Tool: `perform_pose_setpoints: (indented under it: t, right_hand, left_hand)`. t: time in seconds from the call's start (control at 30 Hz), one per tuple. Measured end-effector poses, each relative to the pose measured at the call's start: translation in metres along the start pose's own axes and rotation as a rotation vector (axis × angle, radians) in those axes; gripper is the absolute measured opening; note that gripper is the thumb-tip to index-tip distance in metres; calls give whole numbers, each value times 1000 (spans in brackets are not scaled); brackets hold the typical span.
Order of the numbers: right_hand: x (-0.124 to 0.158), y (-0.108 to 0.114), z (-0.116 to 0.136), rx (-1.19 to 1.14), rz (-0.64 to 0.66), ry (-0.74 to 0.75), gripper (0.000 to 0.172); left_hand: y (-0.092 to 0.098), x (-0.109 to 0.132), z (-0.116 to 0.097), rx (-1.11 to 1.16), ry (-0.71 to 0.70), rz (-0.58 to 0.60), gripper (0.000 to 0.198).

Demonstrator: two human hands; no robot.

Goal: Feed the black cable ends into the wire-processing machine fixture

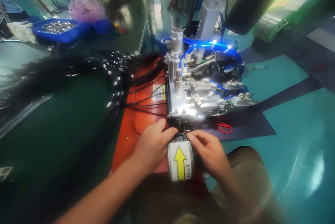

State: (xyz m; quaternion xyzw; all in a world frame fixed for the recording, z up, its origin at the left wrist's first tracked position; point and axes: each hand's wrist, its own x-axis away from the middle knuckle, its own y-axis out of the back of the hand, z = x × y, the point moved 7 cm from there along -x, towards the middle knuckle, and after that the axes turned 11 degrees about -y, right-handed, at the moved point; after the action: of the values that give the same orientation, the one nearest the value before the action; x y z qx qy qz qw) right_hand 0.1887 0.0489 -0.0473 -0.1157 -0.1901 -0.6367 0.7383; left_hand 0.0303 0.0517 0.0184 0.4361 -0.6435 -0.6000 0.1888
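Note:
At the front of a metal machine with blue air tubes, both of my hands meet around a small dark opening. My left hand is closed, thumb and fingers reaching in from the left; whatever it grips is hidden. From the right, my right hand pinches at the same spot, where a tiny reddish tip shows, too small to name. Just below the fingertips is a white guard with a yellow arrow. Black cables run across the orange base plate toward the machine.
A large coil of black cables lies to the left. Red-handled scissors lie right of the machine. Farther back are a blue tray of small metal parts, a pink bag and a white-gloved hand of another person.

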Motion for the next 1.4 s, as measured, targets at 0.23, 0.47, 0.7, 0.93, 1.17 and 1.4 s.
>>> perform_pose_setpoints:
  t: [0.23,0.47,0.7,0.93,1.17,1.4]
  right_hand:
    - [2,-4,5,-71,4,-28,27]
    - [8,-1,13,111,-96,75,30]
    - [9,-2,19,228,-164,85,30]
    - [10,0,24,322,-205,144,26]
    - [7,0,28,346,-182,133,26]
    - [6,10,36,423,-203,250,26]
  left_hand:
    - [-4,1,1,11,21,38,26]
    - [-5,1,3,20,36,59,25]
    - [-4,-1,2,17,41,76,26]
    - [-7,1,3,11,52,98,26]
    - [-6,0,3,8,51,97,26]
    - [-3,-1,1,10,43,81,26]
